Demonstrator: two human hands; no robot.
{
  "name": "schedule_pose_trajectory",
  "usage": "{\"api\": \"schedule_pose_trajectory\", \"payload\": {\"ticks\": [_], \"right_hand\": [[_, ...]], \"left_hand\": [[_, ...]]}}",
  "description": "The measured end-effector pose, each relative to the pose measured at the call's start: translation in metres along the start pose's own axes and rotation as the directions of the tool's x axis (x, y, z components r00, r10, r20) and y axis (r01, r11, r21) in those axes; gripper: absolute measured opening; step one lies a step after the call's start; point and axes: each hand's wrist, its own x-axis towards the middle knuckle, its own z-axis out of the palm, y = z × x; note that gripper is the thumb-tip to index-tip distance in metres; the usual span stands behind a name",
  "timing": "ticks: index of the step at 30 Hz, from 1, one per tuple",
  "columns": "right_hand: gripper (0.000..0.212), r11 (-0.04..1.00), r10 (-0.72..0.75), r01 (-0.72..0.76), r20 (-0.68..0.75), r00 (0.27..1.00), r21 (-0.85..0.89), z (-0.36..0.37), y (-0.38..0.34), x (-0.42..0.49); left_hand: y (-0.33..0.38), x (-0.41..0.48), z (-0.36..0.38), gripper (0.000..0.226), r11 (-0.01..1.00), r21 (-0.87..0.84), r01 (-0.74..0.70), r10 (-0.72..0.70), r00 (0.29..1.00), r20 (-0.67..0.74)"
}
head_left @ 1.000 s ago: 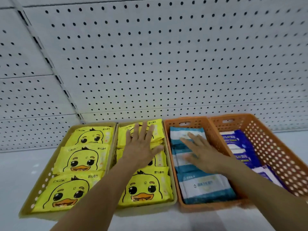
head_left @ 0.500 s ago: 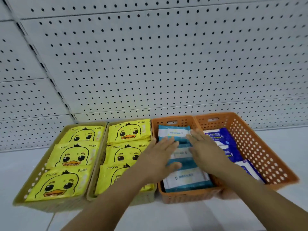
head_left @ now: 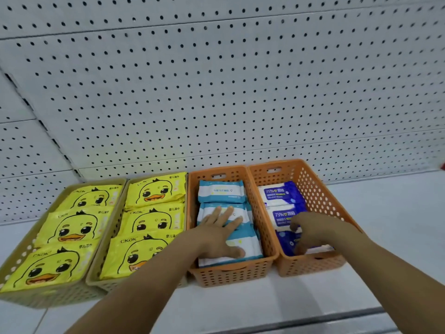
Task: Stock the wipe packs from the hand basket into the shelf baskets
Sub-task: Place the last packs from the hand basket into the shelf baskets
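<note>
Four shelf baskets stand in a row. My left hand [head_left: 216, 235] lies flat, fingers straight, on the light-blue wipe packs [head_left: 220, 191] in the left orange basket [head_left: 231, 273]. My right hand [head_left: 317, 232] is inside the right orange basket [head_left: 313, 263], with its fingers and thumb curled round the front dark-blue wipe pack [head_left: 286, 242]. Two more dark-blue packs [head_left: 279, 192] lie behind it. The hand basket is out of view.
Two yellow baskets [head_left: 48, 295] [head_left: 96, 283] on the left hold rows of yellow duck packs [head_left: 72, 225] [head_left: 154, 191]. A white pegboard wall [head_left: 216, 92] rises directly behind the baskets. Bare white shelf [head_left: 397, 213] extends to the right and in front.
My left hand moved from the yellow duck packs onto the light-blue packs. My right hand left the light-blue packs, crossed into the right orange basket and curled round the front dark-blue pack.
</note>
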Motion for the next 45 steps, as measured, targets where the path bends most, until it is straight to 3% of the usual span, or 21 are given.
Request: {"api": "schedule_pose_trajectory", "payload": {"ticks": [9, 15, 18, 23, 30, 33, 36, 38, 40, 43, 45], "right_hand": [[0.064, 0.997, -0.013, 0.008, -0.064, 0.998, -0.073, 0.018, 0.005, 0.02], [0.055, 0.994, -0.098, 0.086, -0.192, 0.976, -0.068, 0.018, 0.012, 0.019], [0.066, 0.989, -0.15, 0.141, -0.257, 0.955, -0.052, 0.021, 0.014, 0.021], [0.076, 0.987, -0.158, 0.153, -0.164, 0.974, -0.042, 0.024, 0.016, 0.032], [0.058, 0.985, -0.17, 0.171, -0.144, 0.975, -0.01, 0.02, 0.014, 0.037], [0.036, 0.971, -0.144, 0.212, -0.427, 0.893, 0.115, 0.005, 0.005, 0.035], [0.031, 0.899, -0.238, 0.427, -0.709, 0.664, 0.097, -0.016, -0.019, 0.034], [0.033, 0.834, -0.402, 0.552, -0.669, 0.625, 0.014, -0.03, -0.045, 0.038], [0.038, 0.818, -0.528, 0.571, -0.493, 0.692, -0.074, -0.037, -0.071, 0.054], [0.045, 0.842, -0.539, 0.519, -0.236, 0.809, -0.144, -0.042, -0.099, 0.082], [0.05, 0.854, -0.515, 0.491, -0.146, 0.845, -0.172, -0.045, -0.11, 0.094]], "left_hand": [[0.017, -0.003, 0.002, 0.101, 0.991, -0.056, 0.12, -0.124, 0.99, -0.067], [0.016, -0.003, 0.008, 0.093, 0.994, -0.026, 0.106, -0.108, 0.991, -0.079], [0.013, 0.0, 0.013, 0.087, 0.997, -0.002, 0.08, -0.079, 0.992, -0.096], [0.012, -0.003, 0.013, 0.086, 0.998, -0.018, 0.067, -0.068, 0.991, -0.113], [0.021, -0.002, 0.006, 0.09, 0.995, -0.079, 0.058, -0.067, 0.989, -0.128], [0.017, -0.003, 0.005, 0.09, 0.98, -0.186, 0.075, -0.103, 0.984, -0.146], [0.014, -0.001, 0.011, 0.087, 0.962, -0.211, 0.171, -0.213, 0.958, -0.194], [0.017, 0.002, 0.017, 0.084, 0.962, -0.188, 0.197, -0.231, 0.957, -0.178], [0.019, 0.003, 0.019, 0.081, 0.964, -0.194, 0.18, -0.214, 0.962, -0.172], [0.017, 0.002, 0.018, 0.077, 0.976, -0.162, 0.143, -0.172, 0.968, -0.184], [0.015, 0.003, 0.018, 0.076, 0.978, -0.158, 0.135, -0.163, 0.97, -0.181]]}}
